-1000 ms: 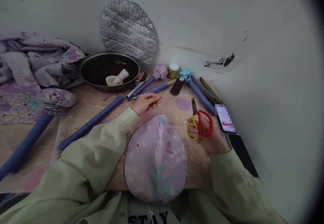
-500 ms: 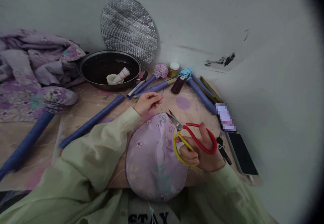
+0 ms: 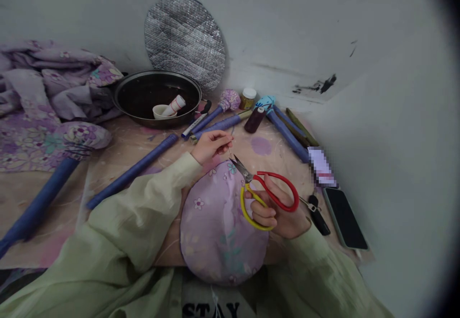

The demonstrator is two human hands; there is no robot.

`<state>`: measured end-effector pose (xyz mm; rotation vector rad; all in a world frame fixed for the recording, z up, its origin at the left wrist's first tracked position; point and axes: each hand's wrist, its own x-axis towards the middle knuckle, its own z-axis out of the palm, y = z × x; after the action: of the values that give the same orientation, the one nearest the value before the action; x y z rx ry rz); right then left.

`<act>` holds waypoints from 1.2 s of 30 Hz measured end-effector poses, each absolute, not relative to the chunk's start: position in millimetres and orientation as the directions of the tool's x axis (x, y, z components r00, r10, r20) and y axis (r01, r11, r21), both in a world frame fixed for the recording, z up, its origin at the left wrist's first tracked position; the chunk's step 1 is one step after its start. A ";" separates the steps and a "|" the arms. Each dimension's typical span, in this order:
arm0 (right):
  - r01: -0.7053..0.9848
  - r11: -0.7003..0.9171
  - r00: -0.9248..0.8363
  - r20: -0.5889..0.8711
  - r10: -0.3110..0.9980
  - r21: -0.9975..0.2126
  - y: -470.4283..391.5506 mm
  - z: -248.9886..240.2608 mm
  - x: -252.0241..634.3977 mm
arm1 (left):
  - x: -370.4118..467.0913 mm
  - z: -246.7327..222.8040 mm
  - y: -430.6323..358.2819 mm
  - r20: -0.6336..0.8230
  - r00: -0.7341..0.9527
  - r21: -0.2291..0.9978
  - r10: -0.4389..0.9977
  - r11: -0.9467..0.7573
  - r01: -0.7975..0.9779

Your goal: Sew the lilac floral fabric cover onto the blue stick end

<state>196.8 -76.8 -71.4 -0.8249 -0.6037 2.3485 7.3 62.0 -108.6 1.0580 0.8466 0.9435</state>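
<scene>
A pair of scissors (image 3: 247, 176) with one red and one yellow handle is in my right hand (image 3: 282, 210), fingers through the loops. Its blades are slightly parted, with the tips at the far edge of a round lilac flowered cloth piece (image 3: 208, 232). The cloth lies over the table's near edge, by my body. Just beyond it, my left hand (image 3: 212, 146) pinches a thin thread (image 3: 230, 151) that runs down to the cloth's edge between the blade tips.
A black pan (image 3: 125, 112) holding a small white cup (image 3: 160, 112) stands back left. Behind my hands are blue-wrapped sticks (image 3: 134, 169), a dark thread spool (image 3: 254, 120) and a lidded jar (image 3: 247, 98). Phones (image 3: 345, 217) and keys (image 3: 318, 215) lie right; flowered fabric (image 3: 25, 117) is heaped left.
My right hand has brought the scissors left, so the blade tips are now at the thread, and the blades have closed a little. My left hand keeps its pinch.
</scene>
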 end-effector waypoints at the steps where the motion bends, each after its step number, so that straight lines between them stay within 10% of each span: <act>1: -0.362 -0.734 -0.644 -0.415 0.643 -0.575 -76.1 -72.8 196.5 | 7.4 -108.2 61.7 -0.115 0.363 0.955 0.925 0.204 -0.216; 36: -0.450 -0.713 -0.647 -0.354 0.675 -0.538 -68.5 -82.6 192.2 | 8.3 -102.9 58.9 -0.109 0.386 0.954 0.916 0.205 -0.217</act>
<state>192.2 -68.5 -82.6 -0.7207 -0.5407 2.3254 8.3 58.9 -102.9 1.0652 0.8244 0.9286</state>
